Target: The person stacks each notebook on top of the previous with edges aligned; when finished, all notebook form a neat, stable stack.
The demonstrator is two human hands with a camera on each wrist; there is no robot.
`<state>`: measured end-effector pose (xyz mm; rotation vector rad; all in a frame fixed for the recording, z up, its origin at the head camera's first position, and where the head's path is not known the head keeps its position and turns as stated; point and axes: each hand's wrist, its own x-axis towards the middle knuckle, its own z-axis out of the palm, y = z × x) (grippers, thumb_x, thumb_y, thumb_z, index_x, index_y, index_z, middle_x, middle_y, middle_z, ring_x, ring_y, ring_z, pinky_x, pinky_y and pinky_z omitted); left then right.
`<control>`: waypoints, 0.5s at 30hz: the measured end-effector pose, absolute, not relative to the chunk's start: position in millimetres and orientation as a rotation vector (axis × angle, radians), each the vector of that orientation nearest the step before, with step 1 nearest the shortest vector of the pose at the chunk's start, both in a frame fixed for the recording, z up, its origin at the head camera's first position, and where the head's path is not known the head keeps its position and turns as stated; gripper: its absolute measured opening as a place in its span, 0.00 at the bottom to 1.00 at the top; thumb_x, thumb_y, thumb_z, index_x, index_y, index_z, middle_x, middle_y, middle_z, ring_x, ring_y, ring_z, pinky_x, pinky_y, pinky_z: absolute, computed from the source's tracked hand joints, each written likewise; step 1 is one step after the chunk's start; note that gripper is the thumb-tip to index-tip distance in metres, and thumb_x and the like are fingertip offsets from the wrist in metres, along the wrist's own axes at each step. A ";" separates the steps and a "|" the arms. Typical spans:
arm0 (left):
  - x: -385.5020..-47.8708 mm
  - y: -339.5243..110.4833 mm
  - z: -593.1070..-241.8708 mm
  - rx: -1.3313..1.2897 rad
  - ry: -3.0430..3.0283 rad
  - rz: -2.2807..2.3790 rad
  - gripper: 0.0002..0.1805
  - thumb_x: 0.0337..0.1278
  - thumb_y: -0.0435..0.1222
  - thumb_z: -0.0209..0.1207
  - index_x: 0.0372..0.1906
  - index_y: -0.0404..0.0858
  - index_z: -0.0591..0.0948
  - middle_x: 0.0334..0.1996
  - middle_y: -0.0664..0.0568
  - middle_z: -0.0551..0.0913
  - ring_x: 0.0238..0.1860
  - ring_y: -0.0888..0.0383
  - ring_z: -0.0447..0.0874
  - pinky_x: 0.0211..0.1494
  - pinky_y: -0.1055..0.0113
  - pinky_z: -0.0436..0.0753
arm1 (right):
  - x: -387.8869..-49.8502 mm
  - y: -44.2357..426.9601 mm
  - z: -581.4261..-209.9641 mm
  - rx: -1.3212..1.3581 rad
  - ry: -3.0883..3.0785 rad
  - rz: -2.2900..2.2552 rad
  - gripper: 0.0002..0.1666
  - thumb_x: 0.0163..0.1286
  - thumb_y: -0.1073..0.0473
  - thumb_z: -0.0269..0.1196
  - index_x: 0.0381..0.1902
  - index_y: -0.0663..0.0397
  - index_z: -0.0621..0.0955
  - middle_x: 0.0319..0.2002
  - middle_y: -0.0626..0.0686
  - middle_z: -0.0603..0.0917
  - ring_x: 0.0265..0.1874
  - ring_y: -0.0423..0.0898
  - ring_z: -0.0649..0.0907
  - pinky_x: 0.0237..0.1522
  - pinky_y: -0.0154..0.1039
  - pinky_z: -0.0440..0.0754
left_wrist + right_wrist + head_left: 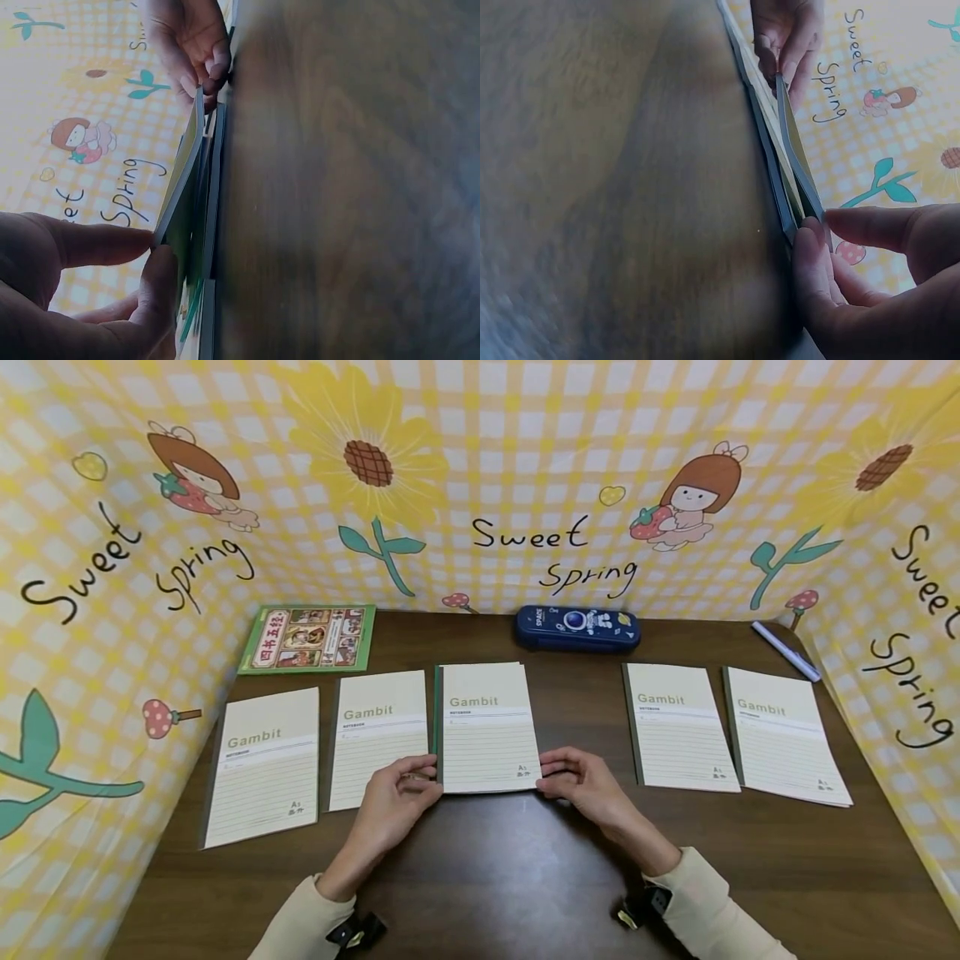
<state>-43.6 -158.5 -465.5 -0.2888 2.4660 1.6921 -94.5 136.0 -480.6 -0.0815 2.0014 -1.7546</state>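
Both hands hold a cream Gambit notebook (489, 731) in the middle of the dark table. My left hand (400, 802) pinches its near left corner between thumb and fingers, and my right hand (588, 783) pinches the near right corner. The left wrist view shows this notebook's near edge lifted off another notebook (214, 191) lying below. In the right wrist view a gap also runs between the raised notebook (795, 146) and what lies under it. A green strip (437, 714) shows along its left side; what it belongs to is mostly hidden.
Two similar notebooks lie on the left, a tilted one (262, 785) and a nearer-centre one (378, 756). Two more (678, 727) (783, 735) lie right. Behind are a green-bordered book (311, 639), a blue pencil case (577, 629) and a light-purple pen (786, 652). Checked cloth (495, 468) encloses the table.
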 end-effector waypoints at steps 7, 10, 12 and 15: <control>-48.7 -160.7 -469.9 -0.278 2.552 1.584 0.30 0.51 0.33 0.77 0.62 0.35 0.83 0.50 0.43 0.88 0.43 0.53 0.92 0.44 0.71 0.87 | -96.4 131.7 -483.7 -0.210 2.299 -1.560 0.23 0.64 0.64 0.75 0.56 0.65 0.83 0.48 0.64 0.88 0.36 0.41 0.88 0.34 0.31 0.85; -50.7 -162.2 -471.9 -0.251 2.588 1.555 0.31 0.48 0.33 0.79 0.61 0.34 0.84 0.50 0.43 0.88 0.43 0.52 0.92 0.45 0.67 0.89 | -96.5 128.0 -483.9 -0.271 2.417 -1.478 0.24 0.60 0.64 0.78 0.53 0.63 0.85 0.45 0.61 0.89 0.35 0.42 0.89 0.33 0.31 0.85; -51.8 -163.2 -472.9 -0.222 2.618 1.534 0.32 0.47 0.33 0.80 0.61 0.33 0.83 0.50 0.41 0.88 0.42 0.51 0.93 0.45 0.64 0.90 | -96.7 125.4 -483.5 -0.283 2.460 -1.442 0.24 0.58 0.64 0.79 0.52 0.61 0.85 0.43 0.58 0.90 0.33 0.41 0.89 0.33 0.30 0.85; -52.8 -164.3 -472.7 -0.182 2.655 1.491 0.33 0.46 0.34 0.81 0.61 0.31 0.83 0.49 0.40 0.87 0.42 0.50 0.92 0.46 0.61 0.90 | -96.8 122.4 -482.9 -0.286 2.501 -1.411 0.24 0.56 0.64 0.80 0.51 0.59 0.86 0.41 0.56 0.90 0.31 0.40 0.89 0.34 0.31 0.85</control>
